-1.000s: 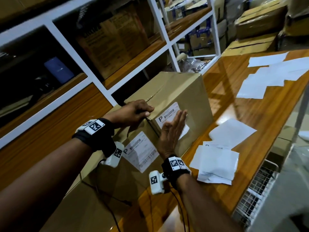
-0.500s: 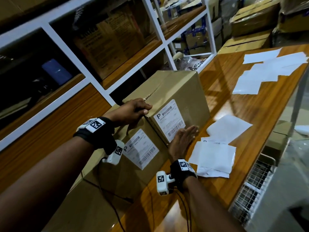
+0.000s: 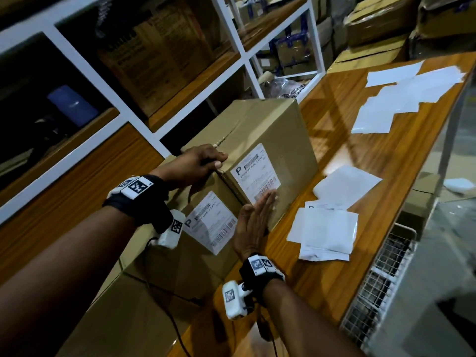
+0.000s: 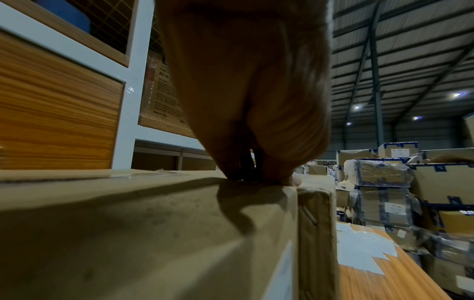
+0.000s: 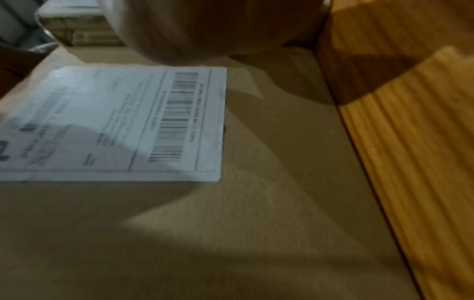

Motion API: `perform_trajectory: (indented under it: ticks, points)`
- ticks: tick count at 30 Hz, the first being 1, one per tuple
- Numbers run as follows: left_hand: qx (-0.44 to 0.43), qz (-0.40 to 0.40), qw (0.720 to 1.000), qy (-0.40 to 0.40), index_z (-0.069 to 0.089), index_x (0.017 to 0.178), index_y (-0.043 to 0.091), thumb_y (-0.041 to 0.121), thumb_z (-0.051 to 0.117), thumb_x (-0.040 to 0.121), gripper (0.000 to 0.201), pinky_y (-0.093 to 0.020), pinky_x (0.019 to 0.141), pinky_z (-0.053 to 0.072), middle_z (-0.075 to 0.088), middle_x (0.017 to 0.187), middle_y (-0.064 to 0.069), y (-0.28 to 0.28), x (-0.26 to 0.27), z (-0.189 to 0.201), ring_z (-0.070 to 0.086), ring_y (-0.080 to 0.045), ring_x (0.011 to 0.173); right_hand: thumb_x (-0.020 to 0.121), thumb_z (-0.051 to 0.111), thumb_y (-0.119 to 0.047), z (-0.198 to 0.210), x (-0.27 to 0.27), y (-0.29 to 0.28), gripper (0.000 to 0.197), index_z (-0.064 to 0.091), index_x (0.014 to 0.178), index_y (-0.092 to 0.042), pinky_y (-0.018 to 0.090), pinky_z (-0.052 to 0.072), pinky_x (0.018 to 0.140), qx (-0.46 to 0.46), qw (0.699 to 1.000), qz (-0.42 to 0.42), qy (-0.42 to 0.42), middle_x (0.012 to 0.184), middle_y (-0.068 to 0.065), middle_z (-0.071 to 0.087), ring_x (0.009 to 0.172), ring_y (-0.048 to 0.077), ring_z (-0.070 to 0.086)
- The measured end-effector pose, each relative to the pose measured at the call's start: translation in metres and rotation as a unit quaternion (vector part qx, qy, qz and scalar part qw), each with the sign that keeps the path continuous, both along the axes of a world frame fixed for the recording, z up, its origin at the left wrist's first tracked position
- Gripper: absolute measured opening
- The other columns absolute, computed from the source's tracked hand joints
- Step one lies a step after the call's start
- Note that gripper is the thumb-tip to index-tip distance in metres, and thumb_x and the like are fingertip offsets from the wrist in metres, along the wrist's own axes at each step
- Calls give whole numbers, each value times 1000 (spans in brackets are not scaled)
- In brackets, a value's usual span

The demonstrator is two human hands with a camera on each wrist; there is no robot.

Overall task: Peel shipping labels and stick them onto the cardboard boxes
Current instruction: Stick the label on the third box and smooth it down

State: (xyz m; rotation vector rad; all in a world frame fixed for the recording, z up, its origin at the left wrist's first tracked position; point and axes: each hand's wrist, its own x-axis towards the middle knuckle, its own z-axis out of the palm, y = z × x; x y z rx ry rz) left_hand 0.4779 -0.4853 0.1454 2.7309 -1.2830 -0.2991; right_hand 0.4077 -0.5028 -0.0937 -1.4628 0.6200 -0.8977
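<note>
Two cardboard boxes stand in my head view, each with a label on its side. My left hand [image 3: 195,164] grips the top near corner of the far box [image 3: 270,132], fingers curled over the edge. My right hand [image 3: 253,220] lies flat, fingers straight and together, pressing the box face at the lower edge of the shipping label [image 3: 256,176]; it has hold of nothing. The near box [image 3: 180,266] carries a second label [image 3: 211,222]. Loose backing sheets [image 3: 327,230] lie on the wooden table [image 3: 386,163] beside the boxes, more at the far end.

The left wrist view shows what the head view does not: fingertips [image 4: 277,176] bearing down on the box's top edge, with stacked wrapped cartons [image 4: 384,182] beyond. The right wrist view, blurred, gives the label's barcode [image 5: 174,117] close up, seated flat on the cardboard; only the heel of the palm shows there.

Against the frame half a second ago, the right hand has risen from the box's foot beside the table to the label's lower edge. The left hand keeps its grip at the same corner.
</note>
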Motion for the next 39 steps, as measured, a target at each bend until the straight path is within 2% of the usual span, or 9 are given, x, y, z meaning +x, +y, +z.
perform_trajectory:
  ticks: [6,11,14,20,26,29,32,37,39]
  points:
    - [5,0,1000,-7,62,136,9,19,52,104,35,-29,106,38,52,121,5,-1,-3,1,49,-11,116,80,-18,-85,-3,-9,-12,112,-6,162,-9,45,-8,128,77,996,11,54,171,9,-13,158,18,-17]
    - [4,3,1000,-14,62,136,8,19,52,105,35,-25,105,35,53,124,3,-1,-3,0,48,-10,117,98,0,-72,43,2,-23,91,0,164,-10,32,-10,128,0,997,6,-81,172,6,-8,158,12,-12]
    - [12,2,1000,-6,61,137,9,19,52,105,35,-27,104,37,53,123,3,-1,-4,1,49,-11,115,100,3,-68,59,13,-29,86,1,164,-11,34,-9,128,-7,994,8,-109,173,3,-8,158,10,-11]
    - [-6,15,1000,15,61,136,9,18,50,105,34,-26,103,37,54,124,-1,-1,-6,2,49,-10,114,83,-10,-85,26,3,-37,113,-2,163,-7,38,-7,129,64,998,5,-28,172,7,-10,159,18,-11]
    - [-3,23,999,25,61,137,12,20,50,105,34,-29,106,37,54,124,1,-2,-7,2,50,-13,119,101,4,-55,15,-2,-46,80,0,162,-5,37,-5,129,97,994,21,35,172,11,-5,159,24,-6]
    - [4,22,1000,19,62,136,12,21,50,105,34,-29,104,36,54,124,1,-2,-6,1,50,-13,118,92,-5,-73,23,-7,-31,97,1,163,-7,32,-7,128,78,997,7,-2,171,7,-7,158,16,-10]
    - [9,28,999,24,61,137,15,23,50,105,35,-30,102,38,54,120,6,-1,-3,1,51,-12,115,96,2,-73,27,-11,0,91,-1,163,-11,26,-10,127,43,997,20,-68,171,2,-9,157,7,-12]
    - [10,31,999,20,61,137,14,21,50,105,35,-31,105,38,53,122,7,-1,-4,2,50,-12,117,88,-5,-82,6,-19,16,98,-4,161,-18,23,-15,124,64,997,32,-10,168,-4,-15,154,3,-19]
    - [1,33,999,19,61,137,13,20,51,105,34,-32,108,38,53,123,6,-1,-6,1,50,-13,119,90,-6,-79,0,-20,12,94,-4,161,-18,29,-12,126,76,996,36,20,167,-4,-14,155,7,-17]
